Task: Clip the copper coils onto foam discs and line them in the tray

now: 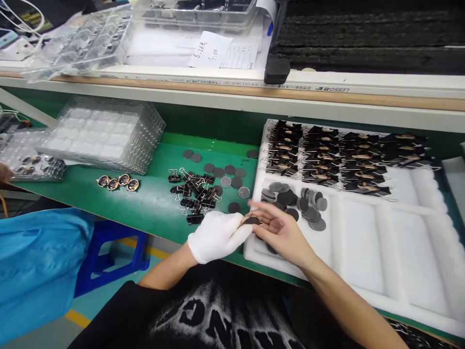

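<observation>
My left hand (220, 236), in a white glove, is closed on a small gold-rimmed round piece (242, 221) with a dark disc (251, 220) on it. My bare right hand (278, 228) meets it from the right, thumb and fingers around the disc's edge, index finger raised. Left of my hands lies a heap of black binder clips (198, 189). Loose grey discs (237, 182) are spread beyond, and more grey discs (310, 213) are piled on the white foam tray (358, 247) by my right hand. Rows of clipped pieces (323, 155) fill the tray's far part.
Several gold-rimmed round pieces (123, 181) sit on the green table (156, 203) at left, before stacked clear plastic trays (105, 131). A shelf edge (218, 94) crosses above the table. At far left, another person's blue garment (39, 271) is near a blue stool (109, 252).
</observation>
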`<action>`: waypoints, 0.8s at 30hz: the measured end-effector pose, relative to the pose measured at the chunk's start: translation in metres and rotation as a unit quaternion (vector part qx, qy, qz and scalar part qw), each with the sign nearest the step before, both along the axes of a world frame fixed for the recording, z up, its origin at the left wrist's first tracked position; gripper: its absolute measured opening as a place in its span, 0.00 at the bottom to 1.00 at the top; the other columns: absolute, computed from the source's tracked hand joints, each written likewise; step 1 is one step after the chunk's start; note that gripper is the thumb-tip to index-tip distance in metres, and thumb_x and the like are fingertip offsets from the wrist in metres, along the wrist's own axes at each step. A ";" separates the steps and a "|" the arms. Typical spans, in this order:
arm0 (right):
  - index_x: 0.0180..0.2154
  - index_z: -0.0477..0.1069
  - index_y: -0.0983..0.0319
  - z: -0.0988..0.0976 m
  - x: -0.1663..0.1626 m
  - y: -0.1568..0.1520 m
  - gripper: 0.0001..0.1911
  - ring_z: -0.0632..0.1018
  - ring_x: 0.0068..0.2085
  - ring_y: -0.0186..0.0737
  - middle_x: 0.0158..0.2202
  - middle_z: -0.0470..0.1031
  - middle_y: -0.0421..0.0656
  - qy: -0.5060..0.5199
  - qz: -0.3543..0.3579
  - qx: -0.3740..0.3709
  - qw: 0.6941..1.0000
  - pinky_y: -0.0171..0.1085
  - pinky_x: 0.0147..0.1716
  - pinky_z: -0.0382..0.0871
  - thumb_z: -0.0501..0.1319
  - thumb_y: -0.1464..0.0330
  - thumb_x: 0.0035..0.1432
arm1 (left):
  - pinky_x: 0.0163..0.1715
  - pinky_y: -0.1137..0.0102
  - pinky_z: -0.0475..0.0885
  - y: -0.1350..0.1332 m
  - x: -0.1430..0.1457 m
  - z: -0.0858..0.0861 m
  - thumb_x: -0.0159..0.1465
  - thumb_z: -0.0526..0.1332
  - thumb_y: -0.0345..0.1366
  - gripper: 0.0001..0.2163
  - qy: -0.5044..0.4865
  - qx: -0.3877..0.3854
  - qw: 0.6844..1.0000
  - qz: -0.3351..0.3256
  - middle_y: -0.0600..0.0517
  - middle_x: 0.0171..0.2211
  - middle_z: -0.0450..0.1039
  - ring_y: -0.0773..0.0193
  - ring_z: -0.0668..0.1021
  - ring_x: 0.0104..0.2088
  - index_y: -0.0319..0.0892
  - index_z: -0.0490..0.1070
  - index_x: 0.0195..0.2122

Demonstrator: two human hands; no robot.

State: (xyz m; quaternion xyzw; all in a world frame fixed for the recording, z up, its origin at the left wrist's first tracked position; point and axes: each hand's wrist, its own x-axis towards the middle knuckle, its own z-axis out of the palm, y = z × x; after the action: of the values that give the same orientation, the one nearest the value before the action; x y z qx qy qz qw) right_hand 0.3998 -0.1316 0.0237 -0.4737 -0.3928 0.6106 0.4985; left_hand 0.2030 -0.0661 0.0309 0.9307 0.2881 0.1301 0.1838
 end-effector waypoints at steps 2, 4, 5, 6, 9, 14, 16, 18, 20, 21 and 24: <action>0.44 0.81 0.57 0.007 0.006 0.003 0.12 0.84 0.43 0.45 0.42 0.83 0.47 -0.005 0.046 -0.028 0.999 0.44 0.46 0.80 0.73 0.61 0.60 | 0.27 0.64 0.57 0.017 -0.012 0.008 0.75 0.49 0.46 0.22 0.014 0.054 0.998 0.012 0.52 0.20 0.71 0.63 0.72 0.22 0.44 0.69 0.27; 0.40 0.81 0.58 0.015 0.013 0.006 0.11 0.83 0.40 0.45 0.40 0.84 0.47 -0.011 0.050 -0.040 0.998 0.43 0.41 0.79 0.73 0.60 0.59 | 0.30 0.65 0.57 0.045 -0.027 0.016 0.75 0.52 0.47 0.21 0.052 0.124 0.986 0.099 0.52 0.21 0.71 0.63 0.73 0.24 0.43 0.71 0.27; 0.41 0.81 0.58 0.018 0.016 0.008 0.12 0.83 0.40 0.45 0.40 0.84 0.47 -0.015 0.041 -0.043 0.998 0.41 0.39 0.79 0.73 0.59 0.59 | 0.31 0.65 0.57 0.062 -0.033 0.019 0.74 0.54 0.47 0.19 0.083 0.156 0.975 0.137 0.50 0.25 0.73 0.61 0.74 0.27 0.43 0.74 0.30; 0.41 0.81 0.58 0.022 0.019 0.011 0.12 0.82 0.39 0.44 0.40 0.84 0.47 -0.020 0.032 -0.045 0.998 0.40 0.38 0.78 0.73 0.59 0.59 | 0.32 0.65 0.58 0.078 -0.039 0.021 0.73 0.56 0.48 0.16 0.117 0.185 0.966 0.141 0.48 0.30 0.76 0.59 0.76 0.31 0.43 0.76 0.37; 0.42 0.80 0.58 0.029 0.023 0.019 0.13 0.79 0.37 0.40 0.41 0.83 0.46 -0.023 0.010 -0.039 0.999 0.37 0.35 0.74 0.74 0.59 0.58 | 0.35 0.64 0.58 0.118 -0.045 0.018 0.68 0.64 0.45 0.12 0.209 0.186 0.958 0.068 0.44 0.34 0.75 0.54 0.76 0.35 0.41 0.77 0.37; 0.41 0.80 0.58 0.023 0.021 0.028 0.13 0.77 0.35 0.38 0.39 0.82 0.45 0.001 0.011 -0.031 0.999 0.37 0.34 0.72 0.74 0.59 0.58 | 0.35 0.62 0.58 0.135 -0.041 0.011 0.72 0.58 0.37 0.15 0.199 0.182 0.962 0.037 0.45 0.28 0.73 0.55 0.75 0.33 0.40 0.74 0.28; 0.40 0.81 0.59 0.017 0.020 0.028 0.14 0.79 0.37 0.40 0.44 0.82 0.47 0.009 0.013 -0.028 0.999 0.39 0.35 0.73 0.74 0.58 0.57 | 0.36 0.62 0.59 0.130 -0.040 0.012 0.72 0.57 0.39 0.15 0.118 0.160 0.977 0.083 0.45 0.28 0.74 0.56 0.74 0.33 0.41 0.74 0.29; 0.40 0.82 0.58 0.012 0.017 0.029 0.13 0.81 0.43 0.44 0.56 0.78 0.51 0.001 0.020 -0.018 1.000 0.41 0.38 0.75 0.74 0.57 0.57 | 0.35 0.63 0.61 0.119 -0.037 0.013 0.71 0.58 0.42 0.16 0.001 0.104 0.984 0.143 0.48 0.27 0.73 0.60 0.73 0.31 0.42 0.73 0.28; 0.40 0.83 0.57 0.008 0.014 0.030 0.12 0.79 0.54 0.50 0.64 0.72 0.51 -0.011 0.031 0.003 0.999 0.43 0.43 0.76 0.73 0.58 0.58 | 0.33 0.66 0.64 0.102 -0.030 0.012 0.71 0.57 0.42 0.16 -0.082 0.044 0.980 0.174 0.52 0.25 0.70 0.64 0.71 0.28 0.42 0.69 0.27; 0.41 0.84 0.56 0.007 0.013 0.031 0.11 0.77 0.58 0.52 0.63 0.73 0.50 -0.008 0.034 0.015 0.999 0.43 0.44 0.76 0.73 0.58 0.59 | 0.31 0.68 0.64 0.092 -0.024 0.011 0.71 0.56 0.42 0.16 -0.093 0.027 0.980 0.174 0.53 0.24 0.69 0.66 0.70 0.27 0.43 0.67 0.26; 0.41 0.83 0.55 0.004 0.012 0.032 0.11 0.80 0.53 0.50 0.48 0.82 0.49 0.039 0.028 0.028 0.998 0.42 0.41 0.77 0.74 0.59 0.58 | 0.26 0.71 0.63 0.065 -0.006 0.010 0.72 0.54 0.41 0.17 -0.099 -0.044 0.984 0.140 0.57 0.21 0.64 0.69 0.66 0.23 0.44 0.60 0.24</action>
State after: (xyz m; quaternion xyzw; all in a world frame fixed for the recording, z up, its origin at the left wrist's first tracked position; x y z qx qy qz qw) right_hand 0.4121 -0.1000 0.0276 -0.4237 -0.4031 0.6315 0.5091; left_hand 0.1966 -0.0009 0.0406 0.8548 0.4011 0.2334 0.2325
